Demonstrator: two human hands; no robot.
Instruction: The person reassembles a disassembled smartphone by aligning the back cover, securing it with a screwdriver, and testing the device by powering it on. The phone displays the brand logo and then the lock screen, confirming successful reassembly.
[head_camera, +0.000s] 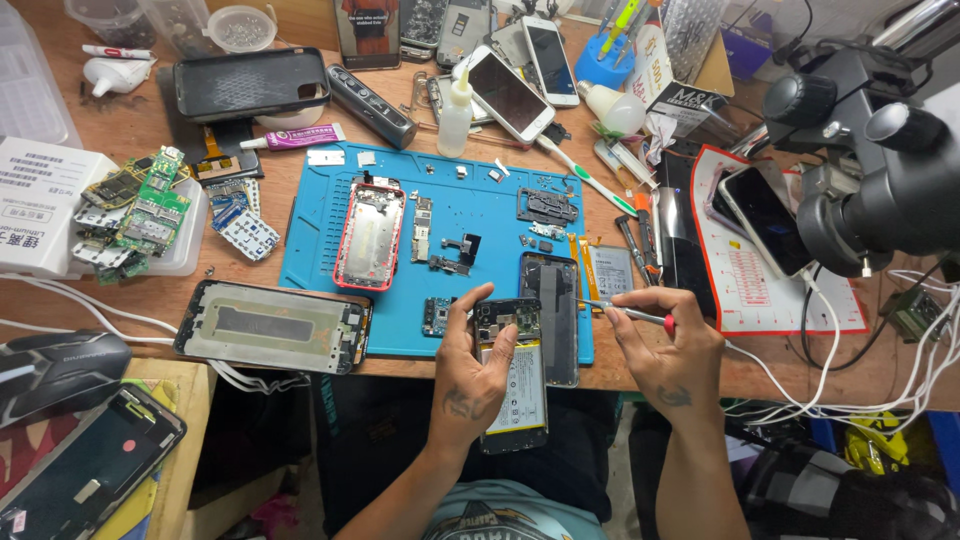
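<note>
Black opened phone (512, 375), battery exposed, gripped by left hand (470, 375); right hand (668, 350) pinches screwdriver (628, 312).

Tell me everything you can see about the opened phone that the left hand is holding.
The opened phone has its back cover off, showing a dark circuit board at the top and a large pale battery below. It lies lengthwise at the near table edge, its top over the blue mat. The left hand grips its left side, thumb across the board. The right hand points metal tweezers towards it.
</note>
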